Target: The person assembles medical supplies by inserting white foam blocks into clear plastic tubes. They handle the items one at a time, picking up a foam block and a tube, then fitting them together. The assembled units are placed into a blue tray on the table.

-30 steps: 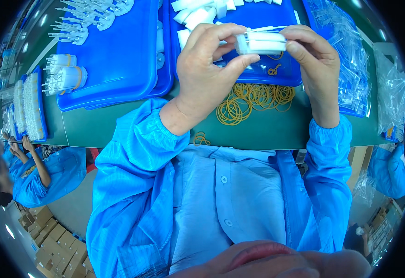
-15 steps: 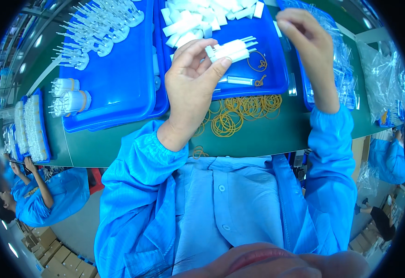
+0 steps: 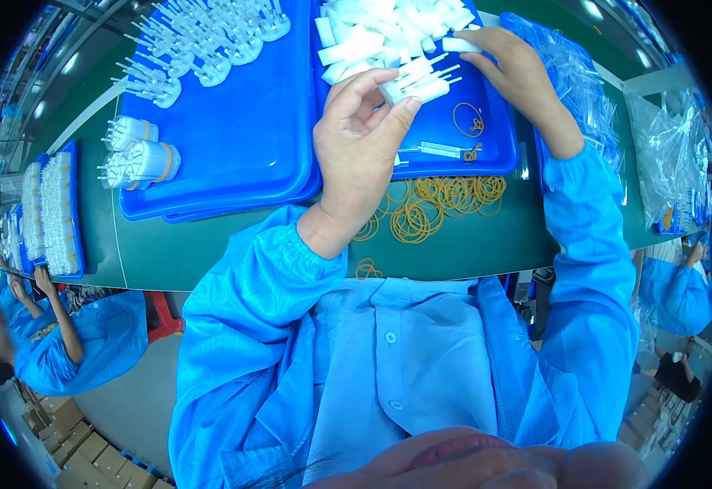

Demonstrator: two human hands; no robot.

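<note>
My left hand holds a small stack of white plastic parts with thin prongs, pinched between thumb and fingers over the right blue tray. My right hand reaches into the pile of loose white parts at the tray's far end and grips one white piece. A couple of rubber bands lie inside the tray. A heap of yellow rubber bands rests on the green table just in front of the tray.
A left blue tray carries white pronged parts and two banded bundles. Clear plastic bags lie at the right. Another tray of white pieces sits far left. Other people in blue coats work at both sides.
My right hand has left the stack and moved up and away into the pile, taking hold of a white piece. My left hand keeps the stack, now lower in view.
</note>
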